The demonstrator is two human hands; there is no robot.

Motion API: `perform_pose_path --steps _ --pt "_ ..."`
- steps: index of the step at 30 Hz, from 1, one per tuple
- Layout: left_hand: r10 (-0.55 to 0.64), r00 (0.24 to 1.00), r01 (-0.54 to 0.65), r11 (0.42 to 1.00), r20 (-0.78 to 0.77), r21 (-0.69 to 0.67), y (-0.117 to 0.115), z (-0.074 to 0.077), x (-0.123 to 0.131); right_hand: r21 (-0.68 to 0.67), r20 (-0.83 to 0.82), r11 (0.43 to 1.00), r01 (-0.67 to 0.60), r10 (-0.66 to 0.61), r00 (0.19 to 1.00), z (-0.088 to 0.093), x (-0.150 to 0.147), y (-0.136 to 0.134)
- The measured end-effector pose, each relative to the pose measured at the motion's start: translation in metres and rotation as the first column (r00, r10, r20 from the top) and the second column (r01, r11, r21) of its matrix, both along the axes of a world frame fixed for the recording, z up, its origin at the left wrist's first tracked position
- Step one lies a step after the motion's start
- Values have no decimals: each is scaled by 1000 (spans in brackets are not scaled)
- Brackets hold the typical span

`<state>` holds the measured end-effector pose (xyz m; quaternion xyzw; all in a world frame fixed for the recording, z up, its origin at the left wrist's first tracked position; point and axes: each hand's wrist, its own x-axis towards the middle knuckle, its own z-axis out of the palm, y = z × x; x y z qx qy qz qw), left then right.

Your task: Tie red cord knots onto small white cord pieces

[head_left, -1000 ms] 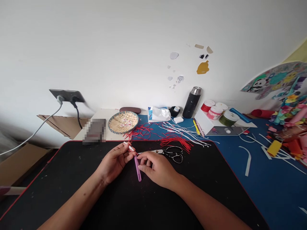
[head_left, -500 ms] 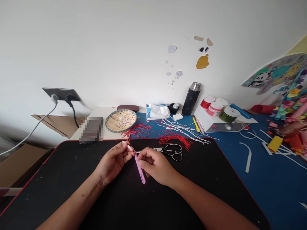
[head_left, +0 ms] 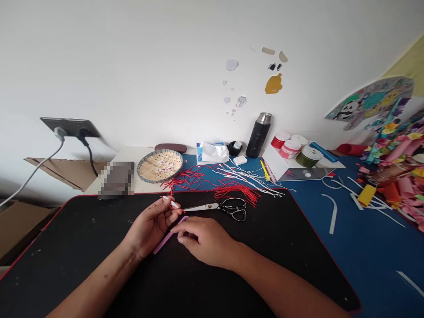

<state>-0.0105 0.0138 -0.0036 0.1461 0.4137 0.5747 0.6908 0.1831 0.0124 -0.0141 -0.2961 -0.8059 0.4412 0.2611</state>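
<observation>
Stick (head_left: 164, 242), purple, between left hand (head_left: 150, 226), pinching white piece (head_left: 173, 204), and right hand (head_left: 208, 240), grip unclear

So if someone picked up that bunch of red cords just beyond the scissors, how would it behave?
The red bunch would probably feel light, since its strands look thin. It would likely droop, as the red tangle by the basket bends and curls freely. Some strands might slip away, because no tie shows around them.

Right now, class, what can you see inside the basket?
Small white and red pieces lie in the basket. Whatever is beneath them is covered, so cannot be seen.
</observation>
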Motion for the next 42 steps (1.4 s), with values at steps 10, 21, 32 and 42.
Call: perform_pose_path --steps 10,21,32,42 --pt "61 998 -62 994 23 85 2 6 -11 343 386 934 -96 -47 921 7 -24 -4" --pt "-27 1000 27 981 -5 192 -1 5 -16 -84 105 994 76 -67 992 9 -6 -3" --pt "-185 975 204 963 -120 175 -7 3 -10 -713 -255 700 28 -297 920 7 -1 13" --pt "-350 881 413 897 -319 158 -13 5 -3 -755 -269 653 51 -380 885 2 1 19"
